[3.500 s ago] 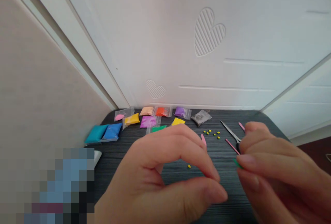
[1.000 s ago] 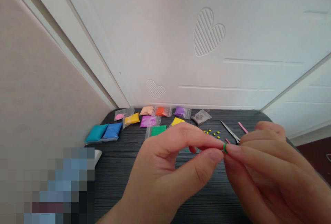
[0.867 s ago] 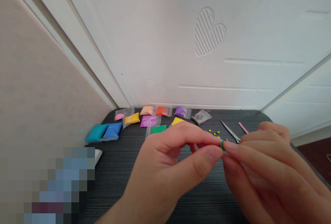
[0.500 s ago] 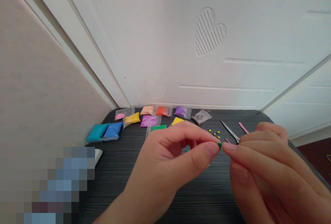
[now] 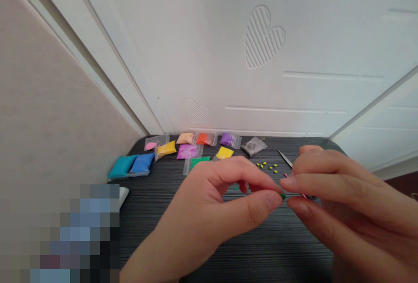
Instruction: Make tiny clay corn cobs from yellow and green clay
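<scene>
My left hand (image 5: 212, 204) pinches a tiny green piece of what looks like modelling clay (image 5: 283, 196) between thumb and forefinger. Just to the right of it, my right hand (image 5: 352, 196) has its thumb and forefinger apart, close to the green piece. Whether a fingertip touches the piece I cannot tell. Beyond the hands, several small yellow-and-green pieces (image 5: 275, 171) lie on the dark tabletop (image 5: 156, 204). A small green bit (image 5: 236, 188) shows under the left hand. Scissors (image 5: 284, 158) and a pink tool are partly hidden behind the right hand.
Small bags of coloured clay line the table's back: yellow (image 5: 225, 153), green (image 5: 200, 161), purple (image 5: 227, 139), grey (image 5: 254, 146), orange (image 5: 203, 139) and others. Teal (image 5: 122, 166) and blue (image 5: 142, 163) packs sit at the left edge. A white panel (image 5: 209, 56) rises behind.
My right thumb and forefinger have spread apart, and that hand now covers more of the scissors and the pink tool. The left hand has shifted slightly right and down with the green piece.
</scene>
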The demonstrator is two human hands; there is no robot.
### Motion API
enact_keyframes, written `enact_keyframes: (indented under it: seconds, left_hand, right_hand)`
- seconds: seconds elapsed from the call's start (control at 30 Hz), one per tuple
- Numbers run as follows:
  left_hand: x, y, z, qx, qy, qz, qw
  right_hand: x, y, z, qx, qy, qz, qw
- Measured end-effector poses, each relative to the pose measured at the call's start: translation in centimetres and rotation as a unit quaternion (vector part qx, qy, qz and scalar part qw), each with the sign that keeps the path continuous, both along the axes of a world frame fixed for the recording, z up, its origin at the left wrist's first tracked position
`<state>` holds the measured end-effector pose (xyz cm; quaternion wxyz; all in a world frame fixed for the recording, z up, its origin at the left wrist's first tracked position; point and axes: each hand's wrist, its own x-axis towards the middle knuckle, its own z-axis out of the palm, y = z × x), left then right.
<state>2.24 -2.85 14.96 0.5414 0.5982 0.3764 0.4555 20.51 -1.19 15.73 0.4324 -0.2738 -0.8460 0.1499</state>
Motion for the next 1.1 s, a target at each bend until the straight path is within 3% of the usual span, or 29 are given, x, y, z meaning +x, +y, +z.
enact_keyframes:
  seconds: [0.3,0.57,0.93,1.1]
  left_hand:
    - [0.11,0.28,0.07,-0.033,-0.029,-0.037,0.998]
    - [0.12,0.17,-0.17,-0.07,-0.07,-0.046,0.994]
    - [0.14,0.13,-0.16,-0.029,-0.026,-0.018,0.999]
    - [0.32,-0.03,0.62,-0.004,0.029,0.01,1.0]
  right_hand:
    - [0.01,0.4,0.51,-0.006,0.007,0.042,0.999]
    - [-0.05,0.41,0.05,0.002,0.034,0.035,0.999]
    - [-0.14,0.25,0.12,-0.001,0.035,0.021,0.999]
    - [-0.76,0.07,-0.19,-0.026,0.066,-0.014,0.997]
